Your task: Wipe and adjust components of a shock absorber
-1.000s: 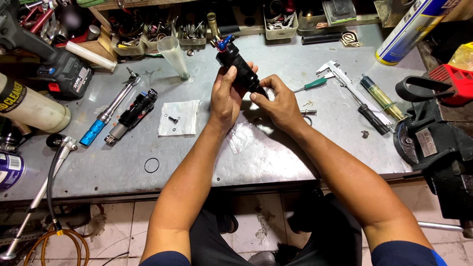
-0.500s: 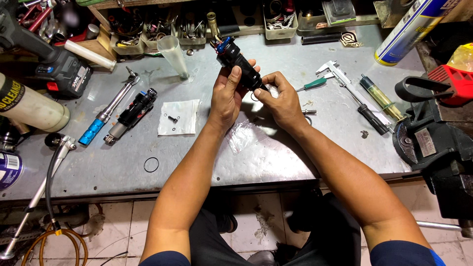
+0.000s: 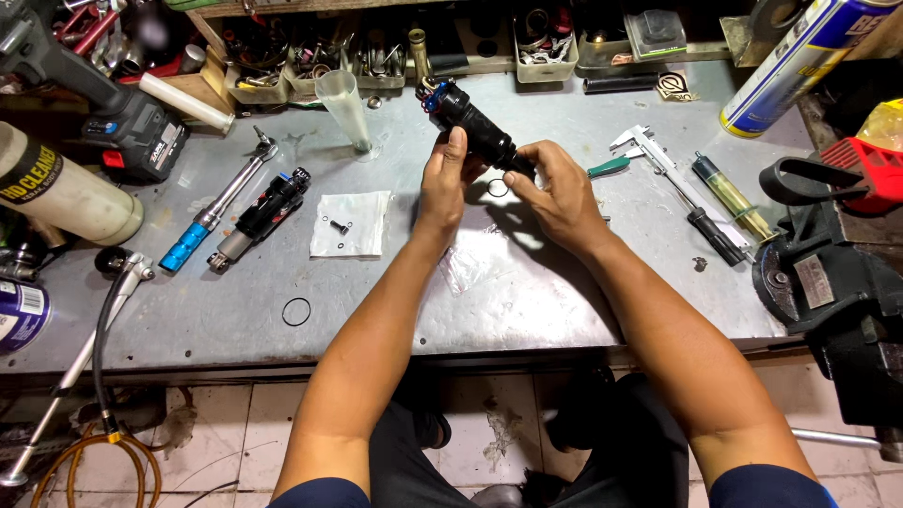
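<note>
Up above the grey metal workbench (image 3: pixel 527 301), both hands share one black cylindrical shock absorber (image 3: pixel 478 132) — tilted, its blue-fitted end pointing away from the person. The left hand (image 3: pixel 444 183) is clasped around the cylinder's middle, thumb up along its side. The right hand (image 3: pixel 557 193) pinches the near end with its fingertips. Just below the shock absorber lies a small black O-ring (image 3: pixel 498 188). Left of it sit a white cloth (image 3: pixel 352 224) and a second shock absorber (image 3: pixel 261 218); right of it, a caliper (image 3: pixel 658 162).
</note>
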